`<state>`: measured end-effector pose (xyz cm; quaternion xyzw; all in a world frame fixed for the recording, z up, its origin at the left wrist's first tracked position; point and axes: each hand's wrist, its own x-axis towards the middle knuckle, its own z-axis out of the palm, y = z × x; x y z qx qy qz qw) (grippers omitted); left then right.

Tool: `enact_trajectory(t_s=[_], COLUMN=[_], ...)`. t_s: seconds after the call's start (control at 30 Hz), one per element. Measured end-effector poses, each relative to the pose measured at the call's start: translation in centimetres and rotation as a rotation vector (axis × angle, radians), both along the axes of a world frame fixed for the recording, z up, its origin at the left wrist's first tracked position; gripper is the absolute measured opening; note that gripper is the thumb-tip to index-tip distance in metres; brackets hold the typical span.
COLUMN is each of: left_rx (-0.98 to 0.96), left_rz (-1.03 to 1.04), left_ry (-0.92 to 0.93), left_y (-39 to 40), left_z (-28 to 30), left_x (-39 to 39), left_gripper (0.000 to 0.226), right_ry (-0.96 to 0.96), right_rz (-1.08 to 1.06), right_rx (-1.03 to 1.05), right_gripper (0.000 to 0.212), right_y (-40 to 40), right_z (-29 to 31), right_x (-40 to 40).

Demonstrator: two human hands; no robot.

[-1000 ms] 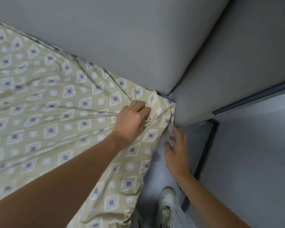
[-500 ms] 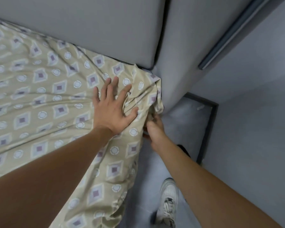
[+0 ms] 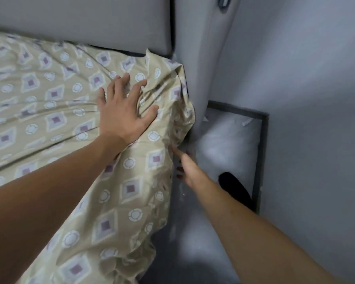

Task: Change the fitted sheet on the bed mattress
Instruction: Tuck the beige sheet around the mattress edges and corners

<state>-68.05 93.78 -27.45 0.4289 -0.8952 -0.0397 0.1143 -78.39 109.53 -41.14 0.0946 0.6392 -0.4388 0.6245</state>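
- Your left hand lies flat, fingers spread, pressing the patterned fitted sheet down near the mattress corner.
- Your right hand reaches under the bunched sheet edge at that corner; its fingers look fairly straight, but blur hides any grip.
- The sheet covers the bed top and hangs beside the grey headboard.

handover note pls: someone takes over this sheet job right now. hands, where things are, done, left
Left hand: flat, fingers spread, presses the patterned sheet on top of the mattress near its corner.
Right hand: low beside the corner, fingers at the hanging sheet edge; grip hidden.
Sheet covers the top; its corner sits bunched against the grey headboard.
Done: sheet spread over the top, corner roughly on.
Left: pull the corner under, smooth the wrinkles. Other corners out of view.
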Motion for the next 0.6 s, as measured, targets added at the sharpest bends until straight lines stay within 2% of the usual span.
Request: enact_trajectory(t_s=[0.03, 0.07, 0.1, 0.17, 0.2, 0.23, 0.33, 0.4, 0.5, 0.6], left_rx=[-0.014, -0.028, -0.037, -0.043, -0.042, -0.044, -0.065, -0.069, -0.064, -0.052], left_rz=[-0.003, -0.004, -0.003, 0.000, 0.001, 0.004, 0.009, 0.008, 0.006, 0.020], left_ry=[0.007, 0.009, 0.017, 0.034, 0.039, 0.046, 0.053, 0.062, 0.039, -0.038], left_y=[0.0, 0.1, 0.0, 0.2, 0.2, 0.1, -0.1, -0.2, 0.2, 0.6], left_z=[-0.1, -0.2, -0.3, -0.5, -0.5, -0.5, -0.7, -0.7, -0.4, 0.5], left_x=[0.0, 0.1, 0.0, 0.0, 0.0, -0.1, 0.0, 0.0, -0.2, -0.2], left_gripper=[0.070, 0.070, 0.070, 0.071, 0.070, 0.070, 0.070, 0.072, 0.077, 0.083], right_ry=[-0.059, -0.103, -0.116, -0.070, -0.067, -0.052, 0.034, 0.181, 0.539, 0.719], right_rz=[-0.018, -0.040, -0.053, -0.150, -0.210, -0.246, -0.373, -0.378, -0.082, 0.249], right_rx=[-0.059, -0.121, -0.159, -0.183, -0.213, -0.254, -0.347, -0.338, -0.209, -0.109], right_gripper=[0.080, 0.065, 0.067, 0.094, 0.099, 0.092, 0.050, 0.037, 0.041, 0.041], right_y=[0.1, 0.1, 0.0, -0.2, -0.6, -1.1, -2.8, -4.1, -5.1, -5.7], right_z=[-0.8, -1.5, -2.5, -4.8, -5.7, -5.9, -5.5, -5.3, -4.1, -2.9], right_x=[0.0, 0.3, 0.4, 1.0, 1.1, 1.0, 0.9, 0.9, -0.5, -3.5])
